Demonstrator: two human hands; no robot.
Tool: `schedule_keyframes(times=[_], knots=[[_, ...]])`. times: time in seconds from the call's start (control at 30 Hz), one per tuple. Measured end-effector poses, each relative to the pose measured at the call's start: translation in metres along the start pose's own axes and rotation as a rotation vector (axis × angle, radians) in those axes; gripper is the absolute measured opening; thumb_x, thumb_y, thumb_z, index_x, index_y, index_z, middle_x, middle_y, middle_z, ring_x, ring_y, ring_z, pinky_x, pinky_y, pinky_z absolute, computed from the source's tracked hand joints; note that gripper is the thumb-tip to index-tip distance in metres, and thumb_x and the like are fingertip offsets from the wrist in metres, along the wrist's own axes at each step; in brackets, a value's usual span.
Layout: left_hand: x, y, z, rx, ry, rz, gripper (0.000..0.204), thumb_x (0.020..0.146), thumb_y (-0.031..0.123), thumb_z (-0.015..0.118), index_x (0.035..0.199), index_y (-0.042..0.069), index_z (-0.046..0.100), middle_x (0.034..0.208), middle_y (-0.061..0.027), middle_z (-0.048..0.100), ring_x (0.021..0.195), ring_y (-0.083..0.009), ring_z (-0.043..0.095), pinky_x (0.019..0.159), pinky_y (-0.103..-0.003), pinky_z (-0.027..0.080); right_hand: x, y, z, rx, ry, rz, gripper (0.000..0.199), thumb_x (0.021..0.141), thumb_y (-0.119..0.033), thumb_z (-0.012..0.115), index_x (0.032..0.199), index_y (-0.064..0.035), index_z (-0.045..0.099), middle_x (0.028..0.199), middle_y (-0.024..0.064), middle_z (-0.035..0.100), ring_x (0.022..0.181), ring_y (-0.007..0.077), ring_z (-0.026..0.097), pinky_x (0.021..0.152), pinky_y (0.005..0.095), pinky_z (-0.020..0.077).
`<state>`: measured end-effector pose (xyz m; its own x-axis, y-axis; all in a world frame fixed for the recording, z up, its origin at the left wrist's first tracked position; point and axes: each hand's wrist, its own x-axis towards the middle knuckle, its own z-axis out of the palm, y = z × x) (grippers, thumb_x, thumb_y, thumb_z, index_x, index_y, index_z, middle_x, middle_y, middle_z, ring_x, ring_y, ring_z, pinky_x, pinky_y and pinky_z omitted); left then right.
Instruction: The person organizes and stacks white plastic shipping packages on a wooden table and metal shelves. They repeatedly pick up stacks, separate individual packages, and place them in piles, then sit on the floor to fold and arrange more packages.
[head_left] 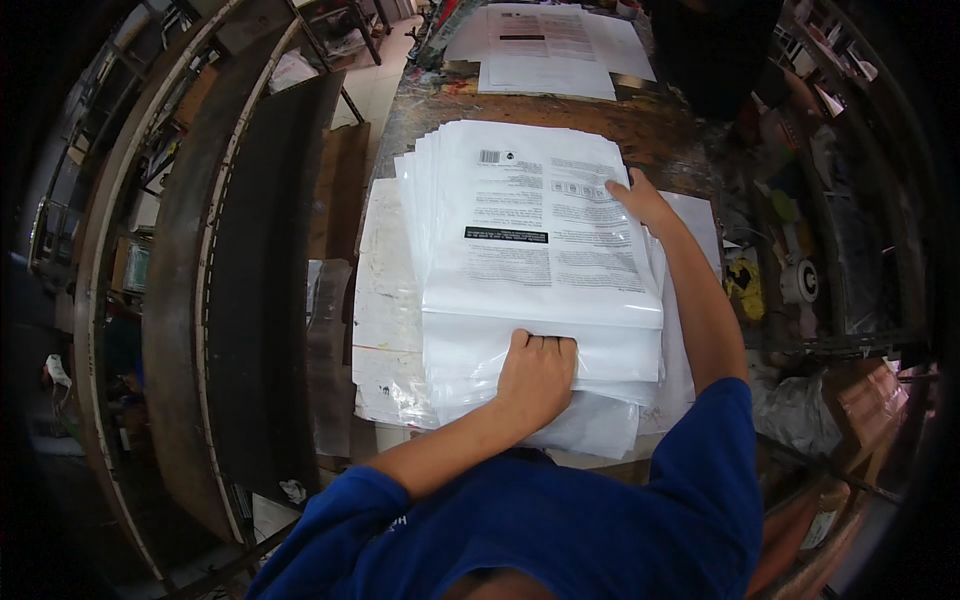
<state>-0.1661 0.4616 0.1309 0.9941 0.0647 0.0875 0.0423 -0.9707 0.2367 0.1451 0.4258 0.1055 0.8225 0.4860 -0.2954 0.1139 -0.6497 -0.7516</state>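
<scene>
A thick stack of white printed plastic bags (pixel 535 240) lies on a worn wooden workbench (pixel 420 110). My left hand (pixel 537 375) is at the stack's near edge with its fingers curled under the top layers, gripping them. At the stack's far right edge my right hand (pixel 640 200) rests on the top sheet, fingers pressing on its border. Wider white sheets (pixel 385 290) lie beneath the stack and jut out on the left.
More printed white sheets (pixel 550 45) lie at the far end of the bench. A dark curved metal frame (pixel 250 280) runs along the left. On the right are a yellow object (pixel 745 285), a white tape roll (pixel 800 282) and cluttered shelves.
</scene>
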Motion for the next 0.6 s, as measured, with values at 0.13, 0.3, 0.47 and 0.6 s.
schedule_keyframes(times=[0.13, 0.3, 0.47, 0.6], knots=[[0.005, -0.003, 0.002, -0.061, -0.016, -0.014, 0.030, 0.065, 0.023, 0.069, 0.085, 0.003, 0.058, 0.076, -0.0134, 0.062, 0.069, -0.0235, 0.058, 0.076, -0.036, 0.035, -0.044, -0.001, 0.000, -0.277, 0.056, -0.196, 0.067, 0.088, -0.039, 0.061, 0.133, 0.0051, 0.041, 0.127, 0.0265, 0.050, 0.122, 0.0368, 0.048, 0.102, 0.0403, 0.0375], [0.007, -0.009, 0.007, -0.069, -0.037, -0.036, 0.044, 0.061, 0.030, 0.074, 0.089, 0.000, 0.058, 0.084, -0.0165, 0.062, 0.081, -0.0264, 0.058, 0.078, -0.037, 0.035, -0.131, -0.034, 0.006, -0.464, -0.157, -0.503, 0.067, 0.090, -0.045, 0.056, 0.140, -0.0032, 0.040, 0.144, 0.0237, 0.036, 0.135, 0.0395, 0.031, 0.111, 0.0461, 0.0245], [0.012, -0.003, 0.004, -0.038, -0.140, -0.013, 0.055, 0.064, 0.037, 0.074, 0.096, -0.004, 0.057, 0.093, -0.0197, 0.061, 0.094, -0.0278, 0.055, 0.082, -0.038, 0.034, -0.142, -0.011, 0.048, -0.696, -0.177, -0.516, 0.064, 0.091, -0.060, 0.042, 0.138, -0.0170, 0.046, 0.145, 0.0211, 0.035, 0.137, 0.0462, 0.022, 0.109, 0.0608, 0.0137], [0.012, -0.004, -0.004, -0.110, -0.254, -0.010, 0.065, 0.065, 0.040, 0.074, 0.106, -0.006, 0.052, 0.104, -0.0233, 0.057, 0.102, -0.0309, 0.052, 0.089, -0.040, 0.033, -0.133, -0.006, 0.052, -0.672, -0.246, -0.517, 0.062, 0.091, -0.061, 0.038, 0.138, -0.0208, 0.048, 0.147, 0.0184, 0.033, 0.137, 0.0466, 0.021, 0.109, 0.0616, 0.0131]])
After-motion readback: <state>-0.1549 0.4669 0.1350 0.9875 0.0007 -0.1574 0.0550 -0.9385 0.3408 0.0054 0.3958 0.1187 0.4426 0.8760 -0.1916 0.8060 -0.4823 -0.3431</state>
